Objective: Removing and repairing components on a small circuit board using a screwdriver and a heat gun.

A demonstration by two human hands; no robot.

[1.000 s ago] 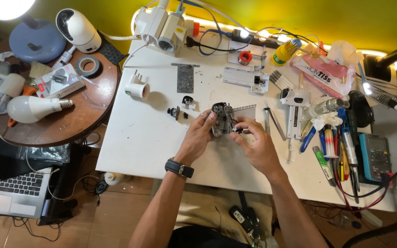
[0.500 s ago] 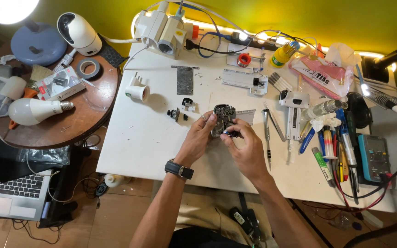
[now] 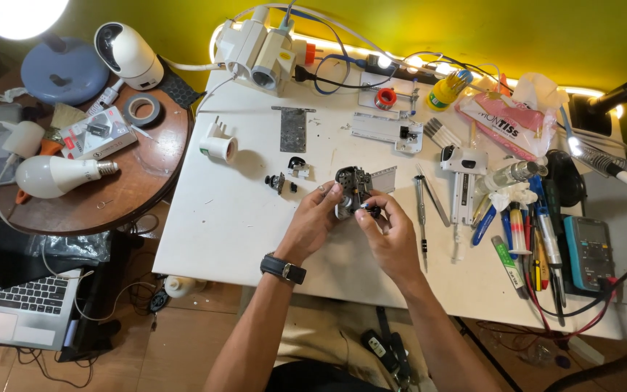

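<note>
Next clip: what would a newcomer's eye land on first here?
Both hands, left hand and right hand, meet over the white table, holding a small dark circuit module between the fingers. To the right lies a crowded row of pens and tools; on the round wooden side table at left rests a white light bulb.

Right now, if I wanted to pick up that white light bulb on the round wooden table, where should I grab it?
Grip the light bulb around its wide white globe, coming from above. It lies on its side on the round table, metal screw base pointing right, so the globe at the left end is the broadest, most exposed part.
</note>
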